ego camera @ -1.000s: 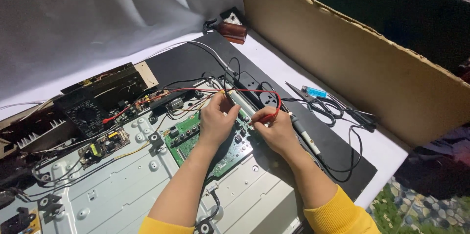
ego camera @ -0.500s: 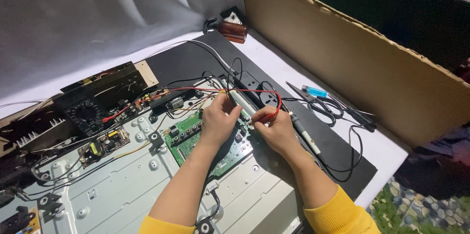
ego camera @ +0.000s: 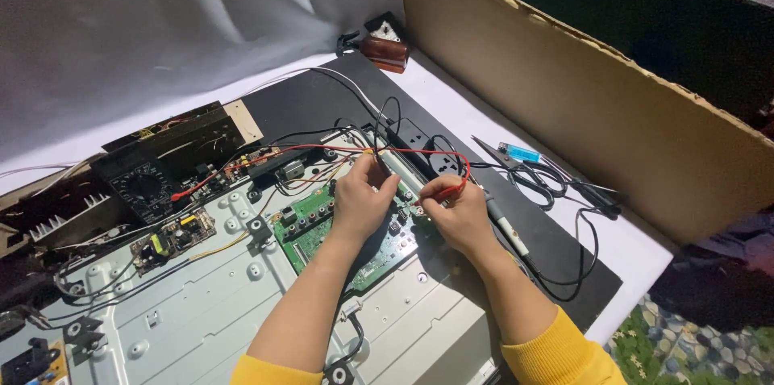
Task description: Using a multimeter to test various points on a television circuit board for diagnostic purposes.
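My left hand [ego camera: 361,201] rests on the green circuit board [ego camera: 322,228] mounted on the grey metal back panel [ego camera: 201,312], fingers pinched around a thin black probe that is mostly hidden. To its right, my right hand [ego camera: 455,216] grips a red probe [ego camera: 447,190] with its tip down on the board's right edge. The red lead [ego camera: 339,149] arcs back left to a black multimeter [ego camera: 141,183]. Both sleeves are yellow.
A black power strip [ego camera: 423,143] lies just beyond the hands. A soldering iron [ego camera: 504,224], a blue lighter [ego camera: 518,153] and black cables lie on the black mat at right. A cardboard wall [ego camera: 580,95] stands behind. A small power board [ego camera: 171,238] sits at left.
Both hands stay on the green board; the left hand has shifted slightly toward the right hand, and the probes keep nearly the same spots.
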